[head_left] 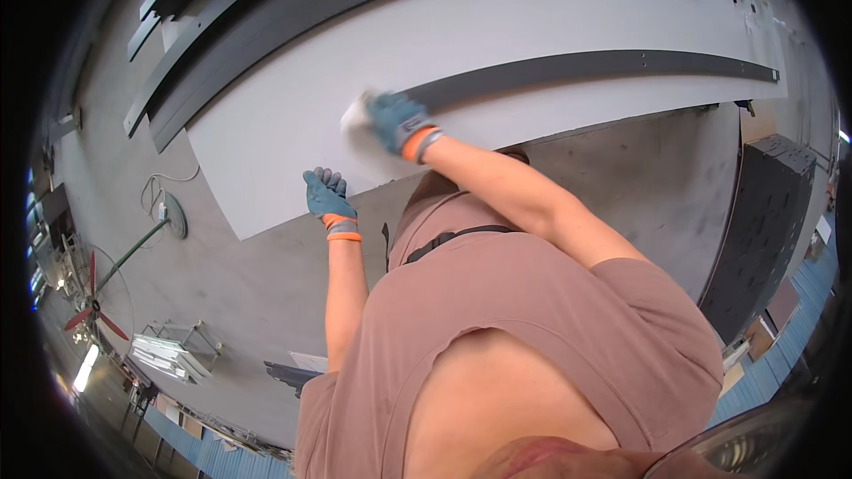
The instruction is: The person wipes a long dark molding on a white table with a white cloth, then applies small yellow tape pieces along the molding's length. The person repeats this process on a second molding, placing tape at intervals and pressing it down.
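Observation:
My right hand (pixel 397 120), in a blue-grey glove with an orange cuff, grips a white cloth (pixel 357 115), slightly smeared by motion. Hand and cloth are at the left end of a long dark grey strip (pixel 568 69), which lies lengthwise on a pale grey tabletop (pixel 266 142). Whether the cloth touches the strip I cannot tell. Over the table's near edge is my left hand (pixel 328 193), gloved the same way, with its fingers stretched out and nothing visible in it.
More long dark panels (pixel 293 25) lie across the table's far side, some jutting past its left end. A standing fan (pixel 95 306) with red blades is at the left, near a rack (pixel 173 353) of pale pieces. A dark stack (pixel 763 222) stands at the right.

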`<state>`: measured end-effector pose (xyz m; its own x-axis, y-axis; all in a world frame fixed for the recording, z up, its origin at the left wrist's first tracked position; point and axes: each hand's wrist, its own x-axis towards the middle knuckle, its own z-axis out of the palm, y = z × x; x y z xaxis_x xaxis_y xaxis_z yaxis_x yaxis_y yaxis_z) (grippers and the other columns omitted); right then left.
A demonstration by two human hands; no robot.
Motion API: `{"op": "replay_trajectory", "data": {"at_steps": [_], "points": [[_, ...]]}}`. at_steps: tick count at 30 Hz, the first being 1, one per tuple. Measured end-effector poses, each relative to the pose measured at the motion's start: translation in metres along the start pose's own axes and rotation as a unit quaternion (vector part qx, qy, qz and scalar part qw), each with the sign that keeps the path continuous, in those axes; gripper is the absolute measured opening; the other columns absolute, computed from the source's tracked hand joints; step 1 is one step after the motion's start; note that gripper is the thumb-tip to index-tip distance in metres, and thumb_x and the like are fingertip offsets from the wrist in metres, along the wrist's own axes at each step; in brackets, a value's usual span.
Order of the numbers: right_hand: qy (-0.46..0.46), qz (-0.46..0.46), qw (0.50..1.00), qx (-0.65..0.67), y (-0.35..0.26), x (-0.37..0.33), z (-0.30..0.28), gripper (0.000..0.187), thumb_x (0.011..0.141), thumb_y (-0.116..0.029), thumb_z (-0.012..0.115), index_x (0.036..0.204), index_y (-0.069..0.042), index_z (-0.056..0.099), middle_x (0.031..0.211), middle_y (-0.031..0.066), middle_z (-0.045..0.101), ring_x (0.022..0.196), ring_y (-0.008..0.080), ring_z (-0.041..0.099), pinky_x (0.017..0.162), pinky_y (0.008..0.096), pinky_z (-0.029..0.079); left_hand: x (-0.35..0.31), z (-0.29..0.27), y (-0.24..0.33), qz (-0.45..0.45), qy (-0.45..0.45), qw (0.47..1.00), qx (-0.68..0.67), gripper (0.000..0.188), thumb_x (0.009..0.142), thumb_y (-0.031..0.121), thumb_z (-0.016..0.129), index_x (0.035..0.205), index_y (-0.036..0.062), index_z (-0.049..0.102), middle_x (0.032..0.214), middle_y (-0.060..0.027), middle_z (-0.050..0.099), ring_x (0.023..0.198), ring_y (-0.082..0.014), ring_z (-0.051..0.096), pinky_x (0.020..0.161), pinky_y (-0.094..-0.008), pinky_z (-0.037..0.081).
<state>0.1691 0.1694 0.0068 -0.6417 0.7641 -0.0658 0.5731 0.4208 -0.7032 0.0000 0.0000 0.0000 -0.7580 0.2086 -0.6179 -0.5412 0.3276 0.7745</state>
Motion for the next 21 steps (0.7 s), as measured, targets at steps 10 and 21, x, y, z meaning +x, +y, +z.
{"op": "replay_trajectory", "data": {"at_steps": [10, 21], "points": [[0.137, 0.086, 0.972, 0.169, 0.047, -0.073, -0.115, 0.030, 0.091, -0.028, 0.071, 0.114, -0.009, 0.072, 0.104, 0.0209, 0.071, 0.102, 0.0431, 0.064, 0.088, 0.0514, 0.053, -0.027, 0.023, 0.014, 0.090, 0.085, 0.992, -0.020, 0.050, 0.102, 0.048, 0.064, 0.121, 0.0024, 0.065, 0.110, -0.0054, 0.065, 0.091, -0.0183, 0.063, 0.080, -0.0340, 0.054], [0.126, 0.104, 0.981, -0.101, 0.013, 0.088, -0.057, 0.033, 0.094, -0.022, 0.066, 0.125, -0.011, 0.065, 0.117, 0.0202, 0.068, 0.103, 0.0411, 0.069, 0.086, 0.0532, 0.057, -0.038, -0.069, -0.013, 0.080, 0.143, 0.985, -0.047, 0.042, 0.102, 0.039, 0.066, 0.123, 0.0029, 0.065, 0.115, -0.0065, 0.067, 0.095, -0.0207, 0.065, 0.084, -0.0358, 0.054]]}}
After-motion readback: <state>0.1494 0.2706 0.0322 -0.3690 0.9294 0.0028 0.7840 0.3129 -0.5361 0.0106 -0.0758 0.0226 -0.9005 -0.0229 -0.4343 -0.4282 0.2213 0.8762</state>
